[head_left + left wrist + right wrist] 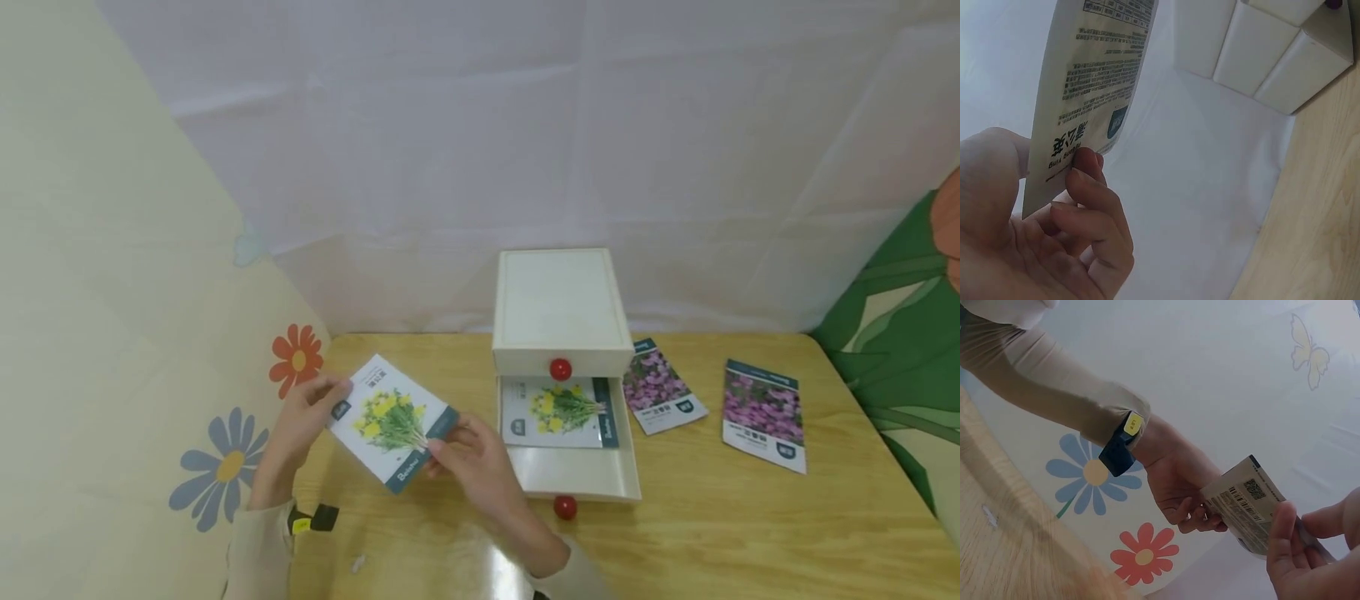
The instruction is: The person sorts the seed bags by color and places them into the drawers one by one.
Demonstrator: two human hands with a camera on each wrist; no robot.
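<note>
A white seed packet (393, 421) with yellow flowers and a dark blue band is held up between both hands, left of the drawer box. My left hand (303, 417) pinches its upper left edge between thumb and fingers. At the banded end, my right hand (472, 458) grips the lower right side, thumb on the front. Printed text covers the packet's back (1100, 75) in the left wrist view, and a barcode shows in the right wrist view. A similar yellow-flower packet (558, 412) lies inside the pulled-out lower drawer (577, 475).
The white two-drawer box (562, 300) stands toward the back of the wooden table (712, 533), its upper drawer closed. Red knobs (565, 507) front the drawers. Two purple-flower packets lie to its right, one (660, 387) beside the box, another (765, 417) farther out.
</note>
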